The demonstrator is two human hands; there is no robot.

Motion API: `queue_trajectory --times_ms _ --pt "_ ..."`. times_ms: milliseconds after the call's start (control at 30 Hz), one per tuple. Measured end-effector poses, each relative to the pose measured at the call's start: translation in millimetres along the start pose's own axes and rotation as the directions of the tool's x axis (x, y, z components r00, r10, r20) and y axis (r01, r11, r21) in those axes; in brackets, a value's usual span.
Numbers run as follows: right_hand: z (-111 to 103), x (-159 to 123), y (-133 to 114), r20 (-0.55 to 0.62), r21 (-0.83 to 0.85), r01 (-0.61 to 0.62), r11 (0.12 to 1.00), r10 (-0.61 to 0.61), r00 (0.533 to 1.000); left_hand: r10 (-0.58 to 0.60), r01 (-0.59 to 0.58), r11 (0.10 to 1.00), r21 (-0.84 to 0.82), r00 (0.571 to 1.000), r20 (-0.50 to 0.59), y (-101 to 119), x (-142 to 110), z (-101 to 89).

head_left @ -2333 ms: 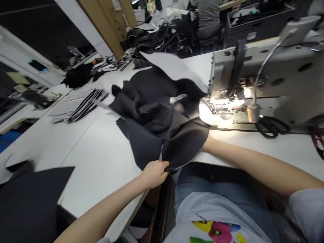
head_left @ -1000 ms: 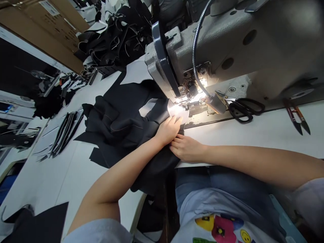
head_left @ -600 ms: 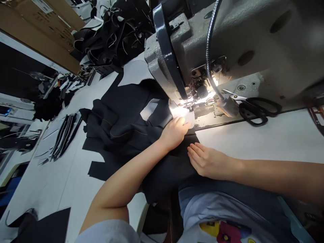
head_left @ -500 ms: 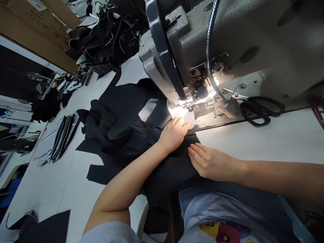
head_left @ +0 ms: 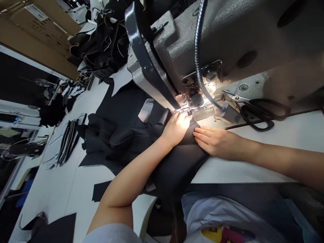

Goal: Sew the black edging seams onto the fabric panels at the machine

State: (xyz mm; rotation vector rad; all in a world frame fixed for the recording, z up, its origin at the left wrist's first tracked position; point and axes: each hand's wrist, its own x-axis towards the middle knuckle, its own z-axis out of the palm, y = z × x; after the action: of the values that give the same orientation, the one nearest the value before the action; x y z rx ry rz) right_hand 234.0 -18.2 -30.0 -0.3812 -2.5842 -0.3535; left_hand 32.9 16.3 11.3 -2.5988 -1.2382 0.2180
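A large piece of black fabric [head_left: 121, 131] lies bunched on the white table [head_left: 63, 189], its near end running under the needle area of a grey sewing machine [head_left: 217, 44]. My left hand [head_left: 176, 128] presses on the fabric right at the lit presser foot [head_left: 188, 109], fingers curled onto the cloth. My right hand [head_left: 217, 141] lies flat on the same fabric just to the right, fingers stretched out and together, pointing left.
Black-handled scissors [head_left: 258, 111] lie on the machine bed at the right. A flexible lamp arm [head_left: 199, 67] hangs before the machine head. Black strips [head_left: 68, 138] lie left on the table, a heap of black pieces [head_left: 101, 40] behind, cardboard boxes [head_left: 37, 30] at upper left.
Both hands moved from the table edge up to the needle. In the last half second my right hand slid up beside the left, and the view leaned closer to the machine.
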Motion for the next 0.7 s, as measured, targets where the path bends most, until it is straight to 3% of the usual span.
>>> queue_trajectory --times_ms 167,367,567,700 --pt "4.1 -2.6 -5.0 -0.026 -0.014 -0.025 1.000 0.025 0.999 -0.051 0.056 0.993 0.100 0.997 -0.052 -7.6 -8.8 -8.3" --pt "8.3 0.0 -5.3 -0.013 -0.045 -0.095 0.994 0.095 0.995 0.106 -0.101 0.993 0.060 0.990 -0.096 -10.0 -2.7 -3.5" --pt "26.0 -2.1 5.0 -0.011 0.037 -0.125 0.992 0.125 0.992 0.113 -0.115 0.992 0.054 0.993 0.028 -3.0 7.4 -2.5" --pt "31.3 1.9 7.7 0.033 0.049 -0.121 0.992 0.119 0.992 0.075 -0.075 0.997 0.002 0.997 0.025 -4.0 13.1 2.6"
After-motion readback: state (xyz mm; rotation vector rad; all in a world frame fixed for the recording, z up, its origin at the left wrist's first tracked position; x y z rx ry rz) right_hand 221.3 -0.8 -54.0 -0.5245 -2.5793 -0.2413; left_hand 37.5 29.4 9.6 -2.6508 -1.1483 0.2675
